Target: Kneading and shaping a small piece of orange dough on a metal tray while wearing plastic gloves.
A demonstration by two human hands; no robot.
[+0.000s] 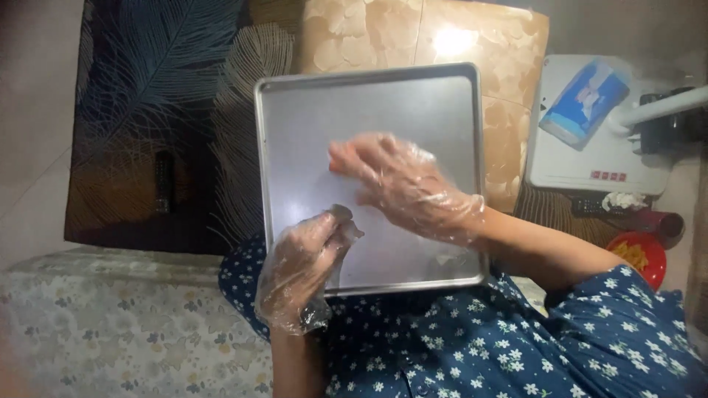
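Two gloved hands: left hand (pixel 302 265) grips tray (pixel 295 133) edge, right hand (pixel 405 184) flat inside.

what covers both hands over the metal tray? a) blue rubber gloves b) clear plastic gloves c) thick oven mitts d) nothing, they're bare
b: the left hand and the right hand both wear thin, crinkled see-through gloves above the metal tray.

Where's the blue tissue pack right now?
In the head view, upper right: the blue tissue pack lies on a white box, right of the metal tray.
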